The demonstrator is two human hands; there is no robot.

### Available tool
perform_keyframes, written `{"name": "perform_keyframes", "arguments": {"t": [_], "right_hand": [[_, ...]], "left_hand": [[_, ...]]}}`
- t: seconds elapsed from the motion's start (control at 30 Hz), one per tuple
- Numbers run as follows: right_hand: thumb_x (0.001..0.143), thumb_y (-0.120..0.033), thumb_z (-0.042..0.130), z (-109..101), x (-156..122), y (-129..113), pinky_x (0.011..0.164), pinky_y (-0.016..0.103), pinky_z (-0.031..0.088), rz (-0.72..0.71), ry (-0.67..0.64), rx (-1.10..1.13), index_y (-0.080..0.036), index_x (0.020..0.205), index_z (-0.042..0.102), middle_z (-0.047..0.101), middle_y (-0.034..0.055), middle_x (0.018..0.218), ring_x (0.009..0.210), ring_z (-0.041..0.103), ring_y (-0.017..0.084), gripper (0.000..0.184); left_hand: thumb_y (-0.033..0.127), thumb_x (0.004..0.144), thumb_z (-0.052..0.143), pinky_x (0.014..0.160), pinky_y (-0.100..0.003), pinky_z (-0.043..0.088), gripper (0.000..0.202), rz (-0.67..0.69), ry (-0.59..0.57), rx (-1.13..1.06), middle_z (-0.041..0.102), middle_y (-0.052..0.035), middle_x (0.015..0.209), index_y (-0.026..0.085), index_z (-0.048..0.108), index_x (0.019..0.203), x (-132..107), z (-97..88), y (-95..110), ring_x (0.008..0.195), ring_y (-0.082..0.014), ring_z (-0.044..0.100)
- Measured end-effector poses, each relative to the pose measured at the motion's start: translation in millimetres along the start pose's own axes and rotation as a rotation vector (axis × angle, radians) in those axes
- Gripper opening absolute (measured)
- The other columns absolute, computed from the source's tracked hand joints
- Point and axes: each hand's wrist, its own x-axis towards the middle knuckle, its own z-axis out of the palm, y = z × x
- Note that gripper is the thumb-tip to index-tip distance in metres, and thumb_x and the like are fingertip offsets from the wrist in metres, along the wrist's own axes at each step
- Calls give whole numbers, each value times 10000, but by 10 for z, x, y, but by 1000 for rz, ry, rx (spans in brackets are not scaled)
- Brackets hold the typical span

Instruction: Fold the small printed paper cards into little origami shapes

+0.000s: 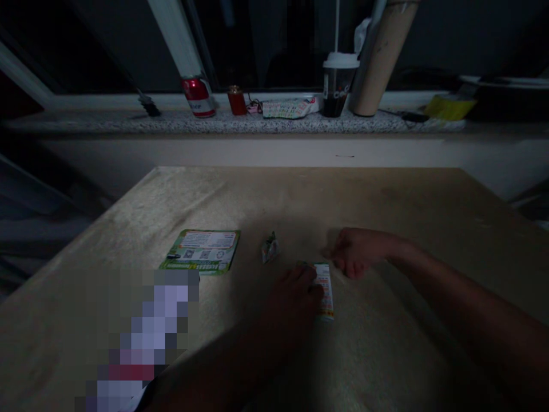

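Note:
My left hand (300, 289) rests on a small printed paper (325, 289), white and green with a yellow-orange band at its near end. Its fingers bend over the paper's left side and far end, holding it against the table. Just right of the paper, my right hand (354, 252) is closed, with curled fingers and one fingertip reaching left. Anything inside that hand is too dark to make out. A crumpled wrapper piece (270, 249) lies beyond my left hand. Farther left, a green printed card (203, 252) lies flat, its print upside down to me.
The table (386, 194) meets a wall below a granite windowsill (171, 123). Along the sill stand a red can (197, 97), a red jar (237, 100), a wrapped packet (287, 109), a lidded cup (337, 86) and a cardboard tube (380, 63). A blurred-out area covers the lower left.

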Motion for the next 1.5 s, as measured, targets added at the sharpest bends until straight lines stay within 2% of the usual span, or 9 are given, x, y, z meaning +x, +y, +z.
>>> {"name": "perform_keyframes", "arguments": {"t": [0.2, 0.37, 0.6, 0.87, 0.97, 1.13, 1.33, 1.4, 1.5], "right_hand": [[1001, -506, 371, 640, -248, 43, 531, 289, 492, -10, 227, -82, -196, 483, 539, 671, 68, 502, 444, 647, 167, 627], [985, -501, 438, 832, -312, 85, 656, 373, 463, -26, 497, -253, -202, 528, 585, 696, 127, 627, 717, 707, 285, 565], [970, -555, 485, 939, -411, 161, 546, 313, 405, -61, 457, -246, -220, 451, 594, 629, 51, 457, 498, 631, 190, 628], [794, -528, 722, 884, -525, 322, 395, 236, 289, -121, 241, 92, -211, 495, 519, 498, -48, 380, 348, 477, 102, 481], [839, -549, 662, 755, -499, 365, 406, 225, 316, -192, 373, 279, -213, 569, 516, 507, -49, 447, 398, 469, 98, 456], [946, -510, 538, 700, -377, 343, 459, 232, 343, -342, 640, 211, -200, 626, 558, 524, -31, 531, 488, 448, 107, 446], [986, -386, 520, 823, -342, 368, 529, 245, 431, -469, 736, 226, -203, 751, 604, 563, -24, 616, 556, 522, 126, 309], [976, -294, 537, 835, -343, 392, 680, 276, 521, -569, 797, 172, -207, 948, 666, 683, 30, 839, 746, 642, 163, 157], [919, -187, 590, 848, -303, 424, 976, 376, 516, -731, 829, 15, -231, 1196, 648, 637, 104, 1276, 1179, 612, 238, 286]], "left_hand": [[162, 962, 580, 979, -441, 506, 165, -50, 16, -41, 660, -97, 1183, 174, 720, 1049, 8, 5, 17, 1156, -281, 577], [146, 945, 583, 981, -461, 508, 195, -81, -23, -1, 659, -119, 1214, 155, 719, 1086, 25, -53, 70, 1173, -306, 575], [154, 932, 593, 980, -461, 499, 179, -94, -19, 8, 649, -125, 1220, 164, 714, 1063, 11, -24, 76, 1171, -302, 570], [134, 902, 591, 955, -428, 495, 178, -85, -16, -50, 645, -105, 1184, 179, 719, 1016, 37, -117, 48, 1133, -280, 570], [272, 906, 638, 966, -442, 486, 180, -68, 4, -114, 648, -94, 1157, 197, 723, 1047, 17, -151, 15, 1130, -283, 563], [528, 763, 793, 1004, -472, 468, 513, -38, 17, -139, 624, -109, 1261, 195, 700, 1140, -35, -139, -35, 1168, -312, 551], [356, 1007, 524, 1008, -416, 471, 257, 48, 41, -198, 692, -85, 1130, 182, 704, 1065, -39, -194, -60, 1115, -248, 605], [274, 1038, 445, 984, -386, 488, 269, 62, 60, -240, 710, -74, 1073, 172, 692, 1073, -33, -206, -86, 1050, -218, 633], [231, 1016, 471, 924, -380, 519, 232, 73, 92, -251, 715, -82, 1037, 155, 690, 1022, -26, -187, -142, 966, -218, 650]]}}
